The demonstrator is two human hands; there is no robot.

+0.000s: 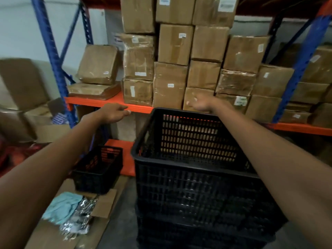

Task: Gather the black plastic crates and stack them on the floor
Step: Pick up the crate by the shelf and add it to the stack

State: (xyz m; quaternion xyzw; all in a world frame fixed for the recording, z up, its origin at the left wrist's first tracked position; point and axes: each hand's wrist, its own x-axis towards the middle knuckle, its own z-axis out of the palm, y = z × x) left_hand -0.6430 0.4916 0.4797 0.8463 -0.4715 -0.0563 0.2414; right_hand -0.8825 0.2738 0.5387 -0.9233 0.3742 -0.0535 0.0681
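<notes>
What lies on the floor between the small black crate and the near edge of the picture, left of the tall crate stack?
In the head view, flattened cardboard lies there, bearing pale blue gloves and shiny silver packets, below the small crate and left of the stack.

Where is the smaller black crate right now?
In the head view, the smaller black crate sits low on the left, on flattened cardboard beside the tall crate stack.

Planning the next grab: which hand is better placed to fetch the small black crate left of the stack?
Left. The left hand hangs on the small crate's side; the right hand is beyond the crate stack. Both are empty.
</notes>
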